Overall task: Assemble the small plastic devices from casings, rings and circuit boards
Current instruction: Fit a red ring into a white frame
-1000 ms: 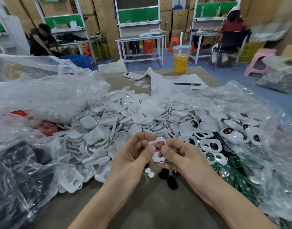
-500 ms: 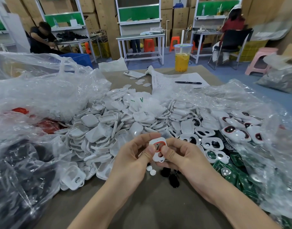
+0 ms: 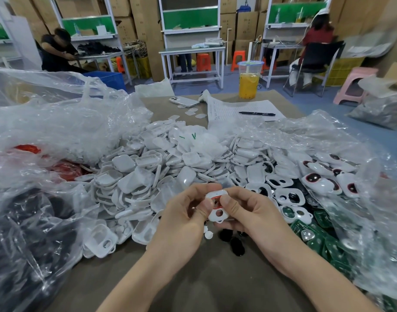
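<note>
- Step, my read: seating the red ring into the upper opening of one white casing. No board is visible in this one yet.
- Casing sits at frame centre, just below the middle, held up off the table in front of the casing pile. Its face is toward the camera and its small lower hole is uncovered.
- Left hand grips the casing's left edge: left thumb on the face, fingers curled behind.
- Right hand mirrors that on the right edge, with the right thumb on the face.
- Ring shows only as a red sliver between the two thumb tips, and both thumbs press at it. Can't tell whether it's flush.
- Next move calls for even thumb pressure round the ring, with the back supported so the shell doesn't flex.
- After that, a board: the green circuit boards lie at lower right, beyond the right hand.
</note>
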Tool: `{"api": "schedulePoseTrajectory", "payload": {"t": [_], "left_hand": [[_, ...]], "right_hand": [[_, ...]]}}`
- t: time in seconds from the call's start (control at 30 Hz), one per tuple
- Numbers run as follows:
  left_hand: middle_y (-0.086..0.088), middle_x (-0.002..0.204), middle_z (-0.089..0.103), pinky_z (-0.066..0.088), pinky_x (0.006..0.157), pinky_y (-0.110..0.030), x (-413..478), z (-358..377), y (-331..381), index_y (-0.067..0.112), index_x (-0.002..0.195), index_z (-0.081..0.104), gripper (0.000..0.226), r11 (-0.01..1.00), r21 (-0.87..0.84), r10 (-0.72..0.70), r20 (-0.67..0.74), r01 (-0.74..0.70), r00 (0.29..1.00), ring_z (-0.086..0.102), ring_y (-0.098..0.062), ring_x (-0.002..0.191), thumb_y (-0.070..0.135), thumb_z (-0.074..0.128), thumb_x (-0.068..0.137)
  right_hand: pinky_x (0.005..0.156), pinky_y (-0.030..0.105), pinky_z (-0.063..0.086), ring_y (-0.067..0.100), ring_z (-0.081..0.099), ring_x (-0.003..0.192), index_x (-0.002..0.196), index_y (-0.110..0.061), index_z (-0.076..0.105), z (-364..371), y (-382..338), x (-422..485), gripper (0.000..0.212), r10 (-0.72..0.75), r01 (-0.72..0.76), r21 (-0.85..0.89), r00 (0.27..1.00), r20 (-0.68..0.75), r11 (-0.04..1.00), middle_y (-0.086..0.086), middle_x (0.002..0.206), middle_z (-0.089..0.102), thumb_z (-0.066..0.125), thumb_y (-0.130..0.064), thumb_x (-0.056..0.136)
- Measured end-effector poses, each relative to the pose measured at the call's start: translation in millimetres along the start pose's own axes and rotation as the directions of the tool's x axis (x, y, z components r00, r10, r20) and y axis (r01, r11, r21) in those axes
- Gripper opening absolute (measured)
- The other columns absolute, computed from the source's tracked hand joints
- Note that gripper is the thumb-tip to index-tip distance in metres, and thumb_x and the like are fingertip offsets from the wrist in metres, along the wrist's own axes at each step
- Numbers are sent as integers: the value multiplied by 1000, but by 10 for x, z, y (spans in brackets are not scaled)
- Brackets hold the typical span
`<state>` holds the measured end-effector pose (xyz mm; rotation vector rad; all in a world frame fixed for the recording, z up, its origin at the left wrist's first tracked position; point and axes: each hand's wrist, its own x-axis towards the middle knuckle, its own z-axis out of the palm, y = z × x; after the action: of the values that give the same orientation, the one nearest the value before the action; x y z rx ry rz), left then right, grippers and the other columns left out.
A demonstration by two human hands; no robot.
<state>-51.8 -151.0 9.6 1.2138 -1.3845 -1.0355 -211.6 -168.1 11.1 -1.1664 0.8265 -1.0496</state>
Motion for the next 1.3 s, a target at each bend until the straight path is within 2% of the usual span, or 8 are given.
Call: {"api": "schedulePoseTrajectory", "payload": {"t": [0.17, 0.33, 0.47, 0.57, 0.87, 1.0, 1.13, 1.3], "left_hand": [[13, 99, 76, 54, 95, -44, -11, 48, -14, 48, 103, 69, 42, 996, 85, 37, -56, -32, 998, 71, -13, 98, 9, 53, 103], [23, 92, 73, 48, 77, -11, -33, 103, -26, 51, 102, 65, 44, 985, 159, 87, -116, -68, 989, 68, 2, 93, 9, 52, 103], [25, 99, 70, 44, 71, -2, -64, 169, -48, 43, 105, 66, 36, 961, 249, 161, -165, -117, 973, 63, 8, 98, 11, 50, 103], [24, 104, 69, 43, 77, -2, -62, 168, -44, 41, 110, 65, 33, 948, 277, 204, -147, -157, 968, 62, 8, 103, 11, 51, 103], [18, 100, 73, 48, 78, -14, -14, 187, -10, 36, 107, 71, 16, 990, 112, 104, -138, -89, 985, 67, -1, 97, 39, 63, 93], [14, 95, 75, 46, 73, -18, 6, 187, -18, 32, 105, 73, 13, 997, 47, 68, -154, -61, 986, 66, 0, 80, 34, 66, 95], [14, 92, 75, 48, 73, -18, 7, 171, -17, 37, 99, 75, 10, 997, -1, 74, -176, -75, 982, 67, 0, 78, 36, 66, 96], [13, 84, 74, 49, 68, -15, -2, 143, -7, 39, 97, 75, 10, 996, -48, 70, -183, -80, 981, 64, 1, 71, 34, 66, 95]], "right_hand": [[74, 24, 59, 12, 73, 86, 94, -24, 79, 24, -4, -10, 20, -47, 45, -71, 998, -29, 997, 3, 87, 76, 66, -36, 85], [73, 27, 60, 10, 72, 80, 91, -22, 78, 55, 27, -2, 14, -78, 68, -120, 994, -82, 990, 1, 82, 75, 65, -28, 91], [70, 25, 60, 8, 71, 76, 91, -21, 77, 86, 38, -16, 14, -122, 96, -189, 984, -127, 977, 2, 79, 75, 64, -20, 96], [65, 17, 55, 6, 70, 71, 91, -21, 77, 85, 23, -23, 14, -145, 109, -223, 977, -153, 969, 2, 78, 75, 64, -19, 97], [76, 34, 61, 7, 69, 73, 87, -38, 76, 51, 41, -4, 18, -198, 114, -346, 955, -219, 931, -5, 77, 73, 63, -30, 97], [75, 33, 62, 15, 72, 80, 89, -34, 77, 38, 40, 9, 19, -171, 109, -278, 963, -209, 954, 1, 80, 74, 62, -26, 98], [72, 25, 60, 22, 76, 87, 99, -23, 78, 36, 12, -2, 24, -92, 79, -89, 985, -148, 993, 9, 90, 77, 55, -23, 101], [72, 22, 59, 23, 76, 89, 100, -24, 78, 59, -13, -9, 25, -81, 78, -35, 990, -114, 996, 10, 93, 77, 54, -28, 99]]}}
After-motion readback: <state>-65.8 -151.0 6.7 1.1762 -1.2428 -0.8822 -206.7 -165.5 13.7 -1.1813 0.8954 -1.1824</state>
